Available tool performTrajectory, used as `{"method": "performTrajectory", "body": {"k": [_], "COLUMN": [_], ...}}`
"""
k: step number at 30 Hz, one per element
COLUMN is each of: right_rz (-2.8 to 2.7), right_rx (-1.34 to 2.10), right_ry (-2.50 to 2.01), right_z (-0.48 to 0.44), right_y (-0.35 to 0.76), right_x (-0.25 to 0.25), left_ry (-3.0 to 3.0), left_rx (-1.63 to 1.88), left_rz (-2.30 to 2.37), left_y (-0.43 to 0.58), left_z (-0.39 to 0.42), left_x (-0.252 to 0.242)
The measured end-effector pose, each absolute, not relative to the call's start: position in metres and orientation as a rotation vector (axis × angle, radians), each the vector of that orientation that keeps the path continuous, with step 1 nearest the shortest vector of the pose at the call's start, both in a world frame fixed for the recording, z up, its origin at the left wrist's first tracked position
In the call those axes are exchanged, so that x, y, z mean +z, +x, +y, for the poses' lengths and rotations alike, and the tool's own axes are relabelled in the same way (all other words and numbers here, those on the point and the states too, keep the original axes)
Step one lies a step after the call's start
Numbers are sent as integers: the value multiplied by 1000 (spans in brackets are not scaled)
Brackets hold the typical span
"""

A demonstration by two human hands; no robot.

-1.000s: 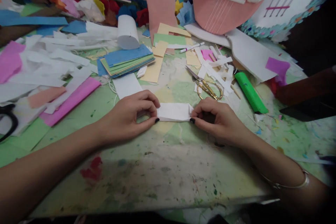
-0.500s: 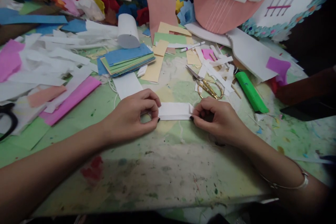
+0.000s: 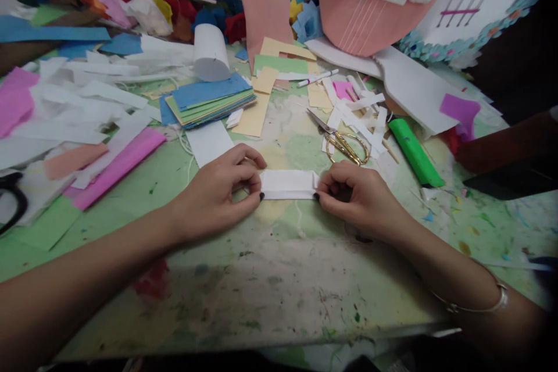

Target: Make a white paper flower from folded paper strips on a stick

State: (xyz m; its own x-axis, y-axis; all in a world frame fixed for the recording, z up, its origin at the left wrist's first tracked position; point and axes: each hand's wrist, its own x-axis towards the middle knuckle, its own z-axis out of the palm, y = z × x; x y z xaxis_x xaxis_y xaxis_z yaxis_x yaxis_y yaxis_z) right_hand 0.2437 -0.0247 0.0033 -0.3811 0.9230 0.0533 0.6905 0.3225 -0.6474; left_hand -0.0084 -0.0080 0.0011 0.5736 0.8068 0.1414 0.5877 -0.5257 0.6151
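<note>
A small folded strip of white paper (image 3: 288, 184) lies between my two hands, just above or on the table; which of the two I cannot tell. My left hand (image 3: 226, 186) pinches its left end between thumb and fingers. At the right end, where a small flap is bent up, my right hand (image 3: 355, 192) grips it with thumb and forefinger. Behind my right hand rest gold-handled scissors (image 3: 346, 145), their blades pointing away to the left. A sheet of white paper (image 3: 210, 142) sits behind my left hand.
Stacked coloured paper (image 3: 209, 99) lies behind my left hand, near a white paper cylinder (image 3: 211, 52). White scraps (image 3: 96, 99) and a pink roll (image 3: 122, 165) cover the left. To the right are a green wrapped stick (image 3: 416, 151) and a guitar-shaped paper craft (image 3: 370, 17).
My left forefinger has lifted a little off the paper's left end, while the thumb stays there. The right hand keeps its hold. The whole view has shifted very slightly.
</note>
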Motion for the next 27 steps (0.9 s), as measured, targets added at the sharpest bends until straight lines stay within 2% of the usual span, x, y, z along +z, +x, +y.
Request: {"method": "performTrajectory", "body": {"k": [9,16,27], "right_rz": [-2157,-2064,-2141], "right_rx": [761,904,815], "right_ry": [-1464,-1454,-1255], "right_z": [-25,-24,-25], "right_y": [242,246,246], "right_x": [4,3,1], "left_ry": [2312,2287,2339], "left_rx": [557,538,538], "left_rz": [1215,1097,1031], "left_y": [-4,-6,-6], "left_z": [-13,-11,-12], "left_x": [1,3,1]}}
